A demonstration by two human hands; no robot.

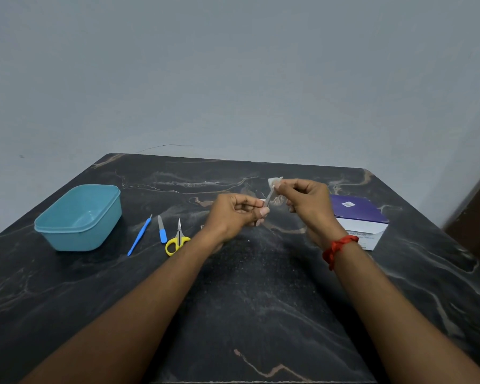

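Table: a dark marbled table (247, 300) fills the lower half of the frame and serves as the work surface.
Red thread: a red thread (338, 249) is tied round the right wrist, right of centre.
Laid-out tools: yellow-handled scissors (178, 239), a blue-handled file (162, 230) and a thin blue stick (139, 236) are set side by side, left of centre, apparently waiting their turn.
Container: a teal container (75, 239) is kept open at the left, well apart from the hands, probably to take the tools.
Box: a purple and white swab box (358, 214) is placed just beyond the right wrist, within easy reach for a fresh pad.
Left hand: the left hand (234, 214) is raised at the centre, its fingers curled and pinching the lower end of the metal tool, so that the tool is steadied.
Metal tool: the slim metal tool (269, 195) is held tilted between the two hands, clear of the table; its exact kind cannot be told.
Right hand: the right hand (308, 202) is closed round a small white pad (275, 181), which is pressed to the tool's upper end, seemingly for wiping.
Wall: a plain grey wall (233, 79) is seen behind, across the upper frame.
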